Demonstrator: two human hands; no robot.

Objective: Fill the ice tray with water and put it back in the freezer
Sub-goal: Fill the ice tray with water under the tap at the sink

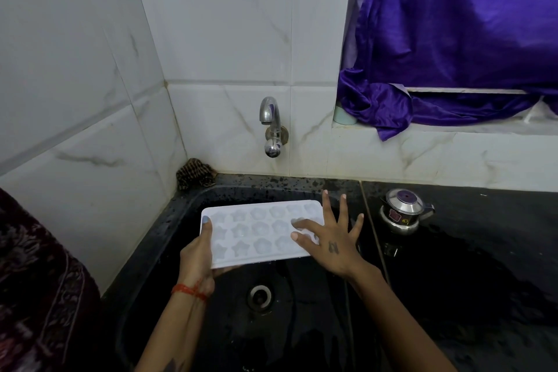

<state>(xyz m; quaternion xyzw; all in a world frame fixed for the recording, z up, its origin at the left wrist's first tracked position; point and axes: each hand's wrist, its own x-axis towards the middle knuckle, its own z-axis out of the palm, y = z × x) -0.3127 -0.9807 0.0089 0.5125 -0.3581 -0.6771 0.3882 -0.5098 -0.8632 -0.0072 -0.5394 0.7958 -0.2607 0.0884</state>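
Leftmost, the left hand [197, 254] is the grip: thumb on top, fingers beneath, closed on the short left end of the white plastic ice tray with star-shaped cells [256, 231]. Its long axis runs left to right, level over the black stone sink [302, 311], below and forward of the chrome wall tap [271, 127] (no water runs). Whether the cells hold water, I cannot tell. Rightward, the right hand [332, 246] lies spread, fingertips on the tray's right end, gripping nothing.
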